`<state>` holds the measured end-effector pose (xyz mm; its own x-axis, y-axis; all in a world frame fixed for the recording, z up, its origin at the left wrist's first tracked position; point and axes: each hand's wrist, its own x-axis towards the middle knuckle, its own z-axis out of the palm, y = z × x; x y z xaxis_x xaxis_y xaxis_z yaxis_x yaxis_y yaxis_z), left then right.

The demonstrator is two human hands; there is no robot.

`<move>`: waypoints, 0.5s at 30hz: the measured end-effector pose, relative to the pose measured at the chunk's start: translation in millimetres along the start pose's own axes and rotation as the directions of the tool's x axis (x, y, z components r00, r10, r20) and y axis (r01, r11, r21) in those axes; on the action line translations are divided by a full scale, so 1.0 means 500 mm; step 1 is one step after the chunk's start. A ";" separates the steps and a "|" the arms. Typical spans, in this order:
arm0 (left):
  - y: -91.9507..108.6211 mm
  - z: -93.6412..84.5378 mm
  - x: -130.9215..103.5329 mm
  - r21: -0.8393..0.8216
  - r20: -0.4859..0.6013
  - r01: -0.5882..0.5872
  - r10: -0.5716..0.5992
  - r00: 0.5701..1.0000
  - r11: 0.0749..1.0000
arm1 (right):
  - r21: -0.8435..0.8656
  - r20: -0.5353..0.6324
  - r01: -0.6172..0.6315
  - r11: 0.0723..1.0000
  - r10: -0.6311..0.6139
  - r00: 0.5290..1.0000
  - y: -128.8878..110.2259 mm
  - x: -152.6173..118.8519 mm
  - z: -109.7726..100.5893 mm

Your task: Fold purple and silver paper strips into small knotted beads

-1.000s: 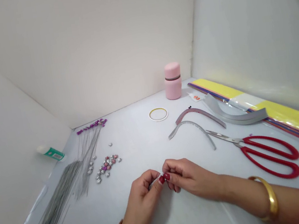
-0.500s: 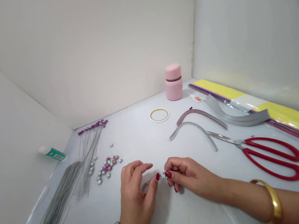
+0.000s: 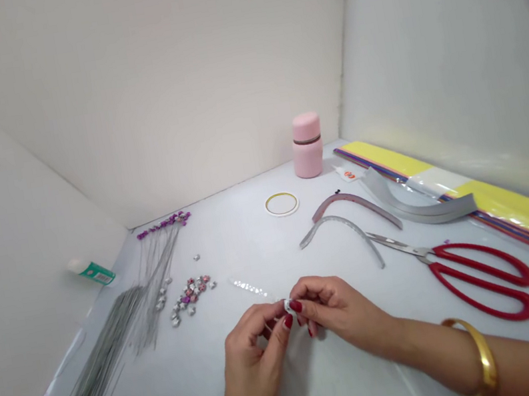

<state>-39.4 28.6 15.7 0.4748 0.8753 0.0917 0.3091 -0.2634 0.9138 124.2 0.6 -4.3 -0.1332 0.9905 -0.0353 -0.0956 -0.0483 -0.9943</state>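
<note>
A narrow silvery strip (image 3: 252,288) runs from between my fingertips toward the upper left, just above the table. Its near end is folded small and pinched by both hands. My left hand (image 3: 259,347) closes thumb and index finger on it from the left. From the right, my right hand (image 3: 330,305) grips the same folded end between thumb and fingers, the other fingers curled. Left of my hands lies a small pile of folded stars (image 3: 192,292), silver, pink and purple.
Large red-handled scissors (image 3: 480,277), curved paper strips (image 3: 356,199) and yellow packs (image 3: 380,158) lie right. A pink flask (image 3: 307,147) stands behind a tape ring (image 3: 282,204). Wires (image 3: 94,362), purple-tipped stems (image 3: 162,225) and a green-labelled tube (image 3: 97,272) are left.
My left hand has turned, and its thumb and index finger have closed at the folded end. The strip's free length now shows beyond the fingers, toward the upper left.
</note>
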 end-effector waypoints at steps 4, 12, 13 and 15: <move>0.001 0.007 0.005 -0.244 0.015 0.232 -0.235 0.972 0.942 | 0.009 -0.011 -0.020 1.000 0.020 1.000 0.002 -0.002 0.005; -0.001 0.006 0.013 -0.373 0.027 0.344 -0.361 0.932 0.862 | -0.294 -0.092 0.132 0.947 -0.166 0.982 -0.012 -0.008 0.006; -0.001 0.007 0.014 -0.386 0.030 0.354 -0.372 0.928 0.852 | -0.365 -0.105 0.191 0.911 -0.244 0.964 -0.015 -0.008 0.005; 0.000 0.009 0.015 -0.410 0.042 0.366 -0.383 0.923 0.835 | -0.444 -0.058 0.261 0.857 -0.319 0.946 -0.019 -0.009 0.005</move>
<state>-32.4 33.3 14.5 0.3545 0.8914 -0.2823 0.0941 0.2664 0.9593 123.0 -3.8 5.4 -0.0379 0.9600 0.2775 0.3214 0.2746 -0.9062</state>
